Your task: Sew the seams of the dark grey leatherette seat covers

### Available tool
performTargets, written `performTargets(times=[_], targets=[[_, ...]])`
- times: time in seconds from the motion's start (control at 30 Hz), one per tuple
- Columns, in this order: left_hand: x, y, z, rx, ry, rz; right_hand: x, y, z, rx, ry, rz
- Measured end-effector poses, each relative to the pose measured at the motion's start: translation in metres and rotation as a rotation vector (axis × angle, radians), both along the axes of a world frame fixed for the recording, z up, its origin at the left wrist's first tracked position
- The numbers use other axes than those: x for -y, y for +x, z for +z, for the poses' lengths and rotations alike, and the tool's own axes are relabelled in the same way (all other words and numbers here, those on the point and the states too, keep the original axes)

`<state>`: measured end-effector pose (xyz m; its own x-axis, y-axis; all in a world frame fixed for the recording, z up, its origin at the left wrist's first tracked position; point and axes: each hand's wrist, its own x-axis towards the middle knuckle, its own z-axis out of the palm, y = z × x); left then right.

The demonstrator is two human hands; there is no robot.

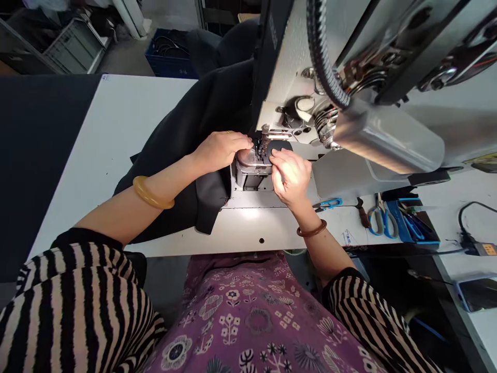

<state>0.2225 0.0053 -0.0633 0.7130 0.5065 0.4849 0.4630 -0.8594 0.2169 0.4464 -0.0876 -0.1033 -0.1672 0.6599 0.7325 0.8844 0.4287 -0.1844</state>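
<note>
A: What do we have at the machine?
B: We see the L hand (221, 151) curled, fingertips by the presser foot (264, 145) of an industrial sewing machine (295, 116); we can't tell if it's gripping. The R hand (290, 176) pinches a dark oval patch (280, 147), long axis approx. L–R, lying just ahead of that hand, which is nearer.
A: Fabric?
B: Black fabric (217, 103) heaped on the white table (128, 119), beyond the L forearm.
A: Any writing?
B: Only a small label (348, 237), too small for us to read.
</note>
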Motion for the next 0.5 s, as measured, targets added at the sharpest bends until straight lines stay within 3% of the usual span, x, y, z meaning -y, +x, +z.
performTargets(times=[0.23, 0.37, 0.43, 0.5], targets=[[0.004, 0.001, -0.003, -0.056, -0.017, 0.059, -0.001, -0.003, 0.006, -0.110, 0.182, 0.112], [0.009, 0.003, 0.014, -0.075, 0.080, 0.048, 0.002, 0.001, 0.001, -0.280, 0.116, 0.220], [0.006, 0.004, 0.031, -0.033, 0.155, 0.169, 0.002, 0.006, -0.003, -0.402, 0.066, 0.245], [-0.002, 0.003, 0.047, -0.002, 0.109, 0.407, -0.002, 0.016, -0.006, -0.528, 0.024, 0.208]])
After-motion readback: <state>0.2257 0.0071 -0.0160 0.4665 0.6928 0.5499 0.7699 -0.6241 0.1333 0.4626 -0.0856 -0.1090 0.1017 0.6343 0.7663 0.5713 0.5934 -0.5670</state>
